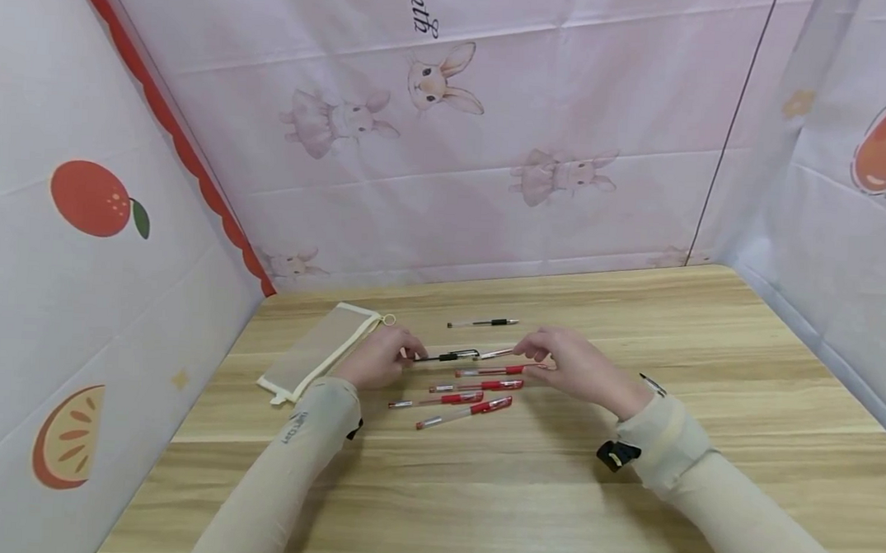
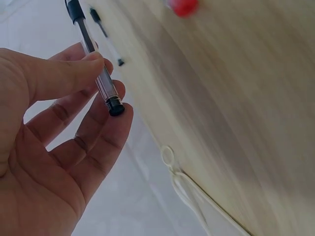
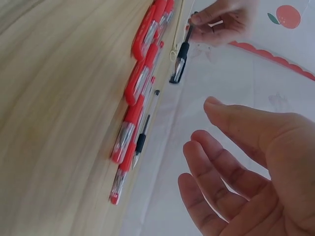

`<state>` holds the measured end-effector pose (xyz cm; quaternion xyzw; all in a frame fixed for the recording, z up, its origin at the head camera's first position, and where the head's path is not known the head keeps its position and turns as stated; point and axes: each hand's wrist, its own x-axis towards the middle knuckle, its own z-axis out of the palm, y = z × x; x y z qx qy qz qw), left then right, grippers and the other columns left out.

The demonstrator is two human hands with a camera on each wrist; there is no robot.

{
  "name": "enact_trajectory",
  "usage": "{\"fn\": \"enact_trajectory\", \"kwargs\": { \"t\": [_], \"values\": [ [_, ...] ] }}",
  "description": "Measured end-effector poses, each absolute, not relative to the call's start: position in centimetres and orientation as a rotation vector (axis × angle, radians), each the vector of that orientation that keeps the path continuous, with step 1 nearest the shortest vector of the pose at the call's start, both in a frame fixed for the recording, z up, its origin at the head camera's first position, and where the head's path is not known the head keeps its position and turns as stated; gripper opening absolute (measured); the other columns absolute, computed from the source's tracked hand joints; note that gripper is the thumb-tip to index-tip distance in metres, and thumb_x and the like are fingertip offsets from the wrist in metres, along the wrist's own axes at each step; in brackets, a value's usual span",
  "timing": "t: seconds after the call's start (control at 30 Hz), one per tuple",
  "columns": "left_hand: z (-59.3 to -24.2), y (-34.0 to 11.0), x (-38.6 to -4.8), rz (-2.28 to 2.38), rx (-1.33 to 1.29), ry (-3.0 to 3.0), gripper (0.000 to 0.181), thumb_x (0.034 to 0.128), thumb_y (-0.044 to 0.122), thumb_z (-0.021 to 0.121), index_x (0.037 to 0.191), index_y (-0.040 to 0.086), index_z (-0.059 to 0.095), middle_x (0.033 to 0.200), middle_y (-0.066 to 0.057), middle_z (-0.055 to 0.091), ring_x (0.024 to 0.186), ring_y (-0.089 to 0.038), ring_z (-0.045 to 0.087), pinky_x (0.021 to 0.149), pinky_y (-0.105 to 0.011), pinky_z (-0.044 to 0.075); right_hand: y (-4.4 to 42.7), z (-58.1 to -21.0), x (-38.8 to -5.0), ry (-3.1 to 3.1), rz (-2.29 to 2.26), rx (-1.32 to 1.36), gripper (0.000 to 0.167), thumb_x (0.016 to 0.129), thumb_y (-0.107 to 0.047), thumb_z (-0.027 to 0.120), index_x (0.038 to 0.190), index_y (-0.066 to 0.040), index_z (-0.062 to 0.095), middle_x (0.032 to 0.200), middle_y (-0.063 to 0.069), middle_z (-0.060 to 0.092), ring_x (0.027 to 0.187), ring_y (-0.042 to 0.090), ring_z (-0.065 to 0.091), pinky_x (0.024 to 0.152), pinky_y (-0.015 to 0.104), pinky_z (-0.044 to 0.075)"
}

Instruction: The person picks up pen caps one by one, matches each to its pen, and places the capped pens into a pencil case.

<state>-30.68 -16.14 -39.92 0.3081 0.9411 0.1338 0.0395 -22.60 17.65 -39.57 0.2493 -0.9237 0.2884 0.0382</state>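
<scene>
My left hand (image 1: pixel 383 360) (image 2: pixel 59 123) pinches the clear end of a black pen (image 1: pixel 453 355) (image 2: pixel 104 81) between thumb and fingers. In the right wrist view, that black pen (image 3: pixel 180 61) is held clear of the wood, its black cap end away from the left hand (image 3: pixel 224 22). My right hand (image 1: pixel 576 371) (image 3: pixel 246 172) is beside the right ends of several red pens (image 1: pixel 492 385) (image 3: pixel 132 120), fingers spread and loosely bent with nothing between them. Another black-gripped pen (image 1: pixel 496 322) (image 2: pixel 101 24) (image 3: pixel 141 140) lies behind the red ones.
A translucent zip pouch (image 1: pixel 313 353) with pale edges and a ring pull (image 2: pixel 168 156) lies at the left of the wooden table (image 1: pixel 515 494). Printed cloth walls (image 1: pixel 418 168) stand behind the table and on both sides.
</scene>
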Motion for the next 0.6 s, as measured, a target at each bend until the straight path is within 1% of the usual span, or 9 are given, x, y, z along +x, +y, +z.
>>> {"fn": "enact_trajectory", "kwargs": {
  "t": [0.17, 0.37, 0.6],
  "values": [
    [-40.3, -16.8, -31.0, 0.407, 0.912, 2.87, 0.035, 0.0952, -0.009, 0.064, 0.113, 0.013, 0.084, 0.106, -0.001, 0.079, 0.099, -0.017, 0.069, 0.095, -0.043, 0.06, 18.7, -39.9, -22.7, -2.859, 0.914, 0.737, 0.024, 0.098, -0.011, 0.078, 0.121, -0.005, 0.076, 0.11, 0.011, 0.077, 0.099, 0.021, 0.071, 0.093, 0.051, 0.062],
    [-41.0, -17.5, -31.3, 0.381, 0.89, 2.872, 0.035, 0.0951, -0.008, 0.065, 0.111, 0.016, 0.085, 0.105, 0.001, 0.079, 0.097, -0.015, 0.069, 0.092, -0.042, 0.06, 20.0, -39.7, -22.3, -2.886, 0.9, 0.7, 0.026, 0.1, -0.016, 0.077, 0.122, -0.002, 0.076, 0.106, 0.007, 0.077, 0.098, 0.021, 0.071, 0.091, 0.051, 0.061],
    [-41.4, -18.0, -31.8, 0.389, 0.883, 2.858, 0.036, 0.0953, -0.009, 0.063, 0.108, 0.017, 0.084, 0.107, 0.0, 0.081, 0.101, -0.018, 0.073, 0.094, -0.043, 0.061, 21.9, -39.8, -21.9, -2.861, 0.889, 0.714, 0.024, 0.1, -0.012, 0.075, 0.121, -0.001, 0.076, 0.108, 0.011, 0.078, 0.098, 0.024, 0.072, 0.091, 0.053, 0.06]
  ]
}}
